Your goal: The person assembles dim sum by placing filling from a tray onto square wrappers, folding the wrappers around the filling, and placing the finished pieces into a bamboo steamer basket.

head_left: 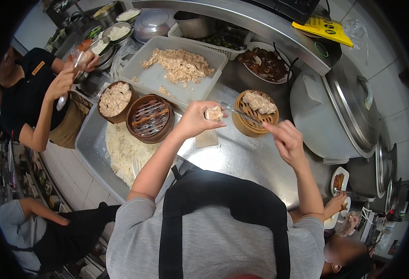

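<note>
In my left hand, thumb and fingers curl around a small open-topped dumpling with pale filling. My right hand grips a thin metal spatula, whose far end reaches close to the dumpling; whether it touches is hard to tell. Beneath the spatula stands a round bamboo steamer with several dumplings along its far side and bare slats on its near side. Square dumpling wrappers lie on the steel table below my left hand. A translucent tub farther off holds pale minced filling.
At left, a full steamer and one with bare slats stand over a grey rice tub. A bowl of dark food sits behind; a large lidded pot stands right. Co-workers are at left and lower right. A steel shelf overhangs the back.
</note>
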`<state>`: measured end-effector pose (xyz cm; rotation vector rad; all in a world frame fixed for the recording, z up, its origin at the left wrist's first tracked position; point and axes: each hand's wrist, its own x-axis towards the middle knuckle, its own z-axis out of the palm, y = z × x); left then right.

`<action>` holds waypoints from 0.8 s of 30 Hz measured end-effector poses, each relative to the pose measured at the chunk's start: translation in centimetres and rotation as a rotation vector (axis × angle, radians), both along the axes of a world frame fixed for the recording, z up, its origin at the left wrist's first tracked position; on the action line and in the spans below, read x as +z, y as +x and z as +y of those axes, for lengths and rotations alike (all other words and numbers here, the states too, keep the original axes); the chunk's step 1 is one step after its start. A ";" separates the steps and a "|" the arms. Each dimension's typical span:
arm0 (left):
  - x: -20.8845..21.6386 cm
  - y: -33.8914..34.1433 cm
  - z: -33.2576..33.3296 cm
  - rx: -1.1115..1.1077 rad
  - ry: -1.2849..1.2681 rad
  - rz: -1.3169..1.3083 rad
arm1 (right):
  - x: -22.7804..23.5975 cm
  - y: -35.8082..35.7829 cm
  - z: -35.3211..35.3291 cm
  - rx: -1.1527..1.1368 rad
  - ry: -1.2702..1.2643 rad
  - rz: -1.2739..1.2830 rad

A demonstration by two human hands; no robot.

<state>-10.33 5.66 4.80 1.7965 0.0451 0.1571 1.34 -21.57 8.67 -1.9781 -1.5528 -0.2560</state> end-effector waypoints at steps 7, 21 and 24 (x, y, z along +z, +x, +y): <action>-1.8 1.1 -2.3 0.097 -0.234 -0.184 | -1.1 -1.0 0.9 0.025 -0.033 -0.045; -5.0 8.9 -2.2 -0.062 -1.091 0.275 | -2.3 3.1 -4.2 -0.414 -0.236 0.410; -5.0 11.1 -2.9 0.148 -0.636 0.280 | -4.6 2.2 -2.5 -0.438 -0.322 0.481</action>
